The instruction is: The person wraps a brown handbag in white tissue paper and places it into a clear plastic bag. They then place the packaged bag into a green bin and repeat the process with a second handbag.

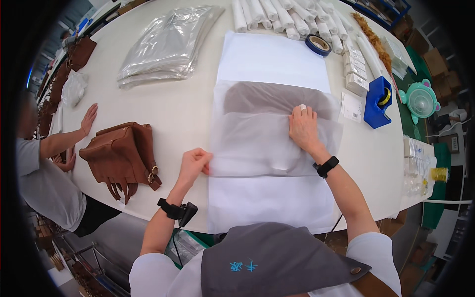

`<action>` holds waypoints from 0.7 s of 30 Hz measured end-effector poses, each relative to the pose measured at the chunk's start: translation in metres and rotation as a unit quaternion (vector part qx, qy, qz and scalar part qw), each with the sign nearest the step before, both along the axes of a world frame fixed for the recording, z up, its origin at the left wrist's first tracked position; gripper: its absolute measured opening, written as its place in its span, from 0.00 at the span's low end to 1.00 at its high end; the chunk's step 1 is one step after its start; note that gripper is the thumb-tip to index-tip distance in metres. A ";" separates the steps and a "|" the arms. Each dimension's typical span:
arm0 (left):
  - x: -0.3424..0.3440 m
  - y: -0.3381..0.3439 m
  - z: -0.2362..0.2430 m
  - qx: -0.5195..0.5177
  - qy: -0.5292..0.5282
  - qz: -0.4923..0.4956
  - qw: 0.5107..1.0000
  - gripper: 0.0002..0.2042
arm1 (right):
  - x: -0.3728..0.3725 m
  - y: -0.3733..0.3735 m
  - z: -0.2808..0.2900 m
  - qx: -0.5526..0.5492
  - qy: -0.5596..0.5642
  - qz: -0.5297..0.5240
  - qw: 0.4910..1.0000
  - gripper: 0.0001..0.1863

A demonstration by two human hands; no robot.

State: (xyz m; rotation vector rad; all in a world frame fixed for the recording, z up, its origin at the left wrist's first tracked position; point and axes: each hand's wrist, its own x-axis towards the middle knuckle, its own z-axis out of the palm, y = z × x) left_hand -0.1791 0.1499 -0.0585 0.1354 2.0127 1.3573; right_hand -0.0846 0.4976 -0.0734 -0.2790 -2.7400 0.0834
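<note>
Your left hand (197, 162) is at the left edge of a translucent sheet (252, 143), thumb and fingers pinched together on that edge. Your right hand (303, 126) rests on the upper right part of the same sheet, its fingers curled and their tips pressed down; you can't tell from here whether they grip a fold. The sheet lies in front of you on the table (183, 109), over a longer piece of white paper (272, 59) that shows above and below it. A grey-brown shape (267, 95) with rounded upper corners shows through the sheet, paler in its lower part.

Left of your left hand, well apart from it, a brown handbag (118, 153) lies with its handles toward the near edge. Beyond that is a stack of clear plastic bags (170, 42). White rolls (292, 17) are piled at the far end, with a dark blue tape roll (318, 44) just in front. To your right stands a blue tape dispenser (376, 106). At far left, a co-worker's hand (89, 119) is on the table, fingers extended.
</note>
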 end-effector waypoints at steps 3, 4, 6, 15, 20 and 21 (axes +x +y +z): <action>0.001 0.016 0.015 -0.007 0.145 0.090 0.985 0.08 | 0.000 0.001 0.000 0.005 -0.006 -0.002 1.000 0.08; 0.009 0.028 0.028 0.019 0.225 0.099 0.969 0.08 | 0.000 0.000 0.000 0.003 -0.010 0.000 1.000 0.08; 0.030 0.066 0.061 0.074 0.377 -0.113 0.916 0.14 | 0.002 0.000 -0.001 0.005 -0.010 -0.014 1.000 0.08; 0.023 0.136 -0.008 -0.145 0.543 -0.407 0.720 0.31 | 0.075 0.030 0.029 -0.081 0.156 -0.164 0.971 0.16; 0.020 0.138 -0.005 -0.149 0.567 -0.403 0.703 0.30 | 0.185 0.026 0.024 -0.408 0.018 -0.215 0.887 0.18; 0.021 0.138 -0.006 -0.151 0.570 -0.402 0.701 0.30 | 0.196 0.022 0.024 -0.445 -0.031 -0.202 0.872 0.17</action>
